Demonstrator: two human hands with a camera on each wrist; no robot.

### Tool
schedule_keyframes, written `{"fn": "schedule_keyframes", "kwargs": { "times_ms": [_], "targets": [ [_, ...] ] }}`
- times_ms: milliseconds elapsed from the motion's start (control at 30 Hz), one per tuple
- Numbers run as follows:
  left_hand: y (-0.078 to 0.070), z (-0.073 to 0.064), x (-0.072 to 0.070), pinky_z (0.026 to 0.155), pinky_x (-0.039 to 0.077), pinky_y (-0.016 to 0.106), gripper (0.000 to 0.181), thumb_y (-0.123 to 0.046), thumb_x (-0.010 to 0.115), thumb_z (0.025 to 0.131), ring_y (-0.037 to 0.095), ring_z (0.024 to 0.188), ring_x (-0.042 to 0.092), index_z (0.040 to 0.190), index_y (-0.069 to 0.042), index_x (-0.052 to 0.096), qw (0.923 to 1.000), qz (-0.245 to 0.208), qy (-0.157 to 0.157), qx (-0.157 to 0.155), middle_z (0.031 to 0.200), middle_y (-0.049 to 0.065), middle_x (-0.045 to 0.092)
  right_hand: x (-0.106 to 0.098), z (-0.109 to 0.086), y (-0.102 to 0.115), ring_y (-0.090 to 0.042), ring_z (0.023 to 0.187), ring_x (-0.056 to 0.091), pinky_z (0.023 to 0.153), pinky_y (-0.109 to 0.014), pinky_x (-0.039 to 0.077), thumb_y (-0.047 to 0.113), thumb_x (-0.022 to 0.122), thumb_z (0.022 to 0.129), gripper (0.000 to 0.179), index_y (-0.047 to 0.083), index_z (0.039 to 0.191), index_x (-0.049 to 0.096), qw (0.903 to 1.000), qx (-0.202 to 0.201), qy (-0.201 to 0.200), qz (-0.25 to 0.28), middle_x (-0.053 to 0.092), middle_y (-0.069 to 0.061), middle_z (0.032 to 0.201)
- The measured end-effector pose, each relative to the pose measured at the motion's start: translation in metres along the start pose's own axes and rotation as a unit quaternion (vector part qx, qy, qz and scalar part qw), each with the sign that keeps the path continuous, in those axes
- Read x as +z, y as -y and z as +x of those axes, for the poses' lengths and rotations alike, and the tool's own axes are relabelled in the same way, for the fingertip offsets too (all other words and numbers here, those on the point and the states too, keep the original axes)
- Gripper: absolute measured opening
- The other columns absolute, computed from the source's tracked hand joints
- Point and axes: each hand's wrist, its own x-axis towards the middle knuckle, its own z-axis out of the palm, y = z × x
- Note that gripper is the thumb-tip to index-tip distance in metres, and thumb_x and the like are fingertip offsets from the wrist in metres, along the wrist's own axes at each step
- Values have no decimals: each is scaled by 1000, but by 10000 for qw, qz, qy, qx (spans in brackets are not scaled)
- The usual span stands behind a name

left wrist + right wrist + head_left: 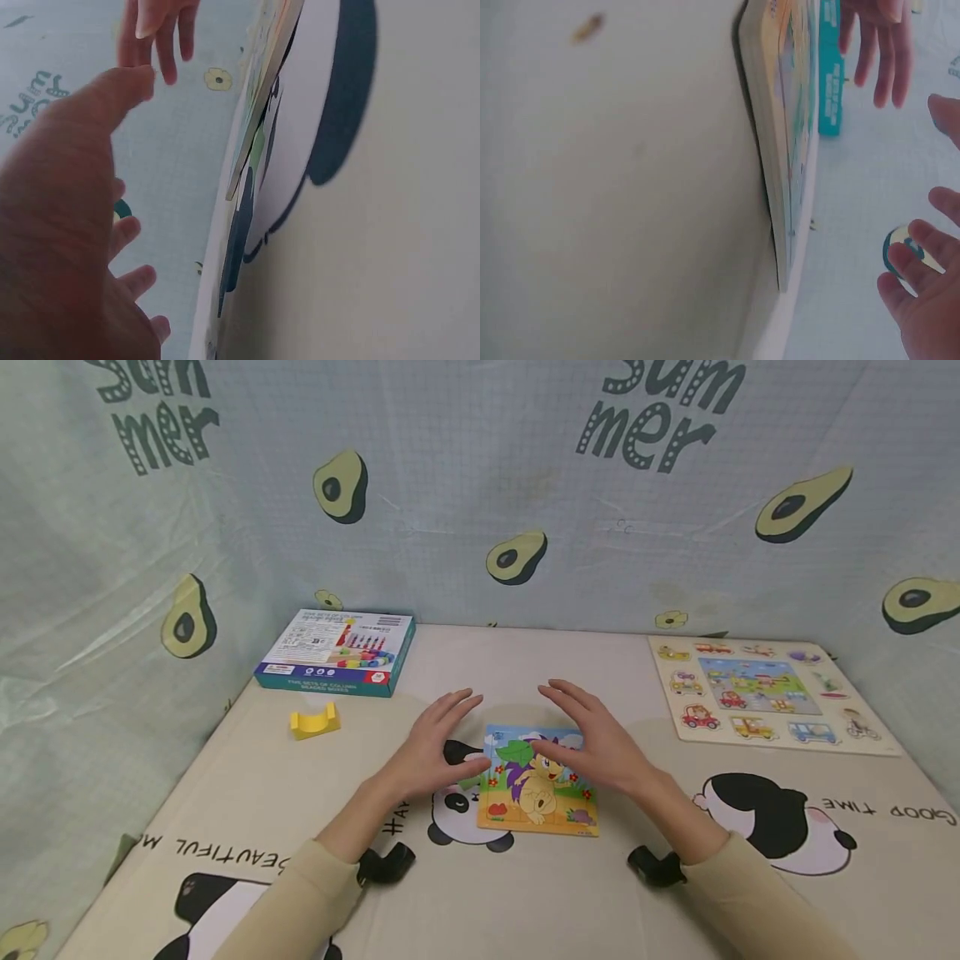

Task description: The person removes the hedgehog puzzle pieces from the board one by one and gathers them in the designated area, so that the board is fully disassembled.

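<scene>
Two beige sleeves (296, 897) frame your work, a black device (388, 865) at each wrist. Your left hand (431, 747) and right hand (603, 747) hover with fingers spread and thumbs held apart, raised clear of the hedgehog picture board (538, 806). That colorful board lies flat on the pale tabletop (570, 902) between and below your palms, its left side overlapping a printed panda (455, 806). Beyond your left hand sits a yellow arched block (315, 722); to your far right, a vehicle board (761, 689) with a bright central scene. Farther back at left rests a teal-edged box (337, 652), before a hanging avocado-print cloth (450, 452) lettered "Summer."
</scene>
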Motion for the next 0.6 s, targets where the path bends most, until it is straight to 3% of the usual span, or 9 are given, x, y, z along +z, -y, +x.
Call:
{"fn": "schedule_keyframes", "kwargs": {
  "times_ms": [300, 600],
  "targets": [
    [8, -2, 7, 117, 23, 57, 86, -43, 77, 85, 25, 150, 22, 157, -16, 38, 9990, -198, 377, -132, 162, 1, 32, 16, 13, 9, -37, 141, 40, 110, -58, 37, 30, 79, 89, 69, 8, 148, 51, 9988, -100, 304, 381, 45, -15, 153],
    [10, -3, 8, 117, 24, 57, 88, -42, 81, 83, 30, 149, 25, 156, -13, 39, 9973, -168, 707, -87, 159, 7, 38, 28, 24, 12, -34, 122, 57, 101, -50, 49, 28, 79, 90, 60, 4, 140, 57, 9971, -28, 695, 296, 55, -13, 141]
  ]
}}
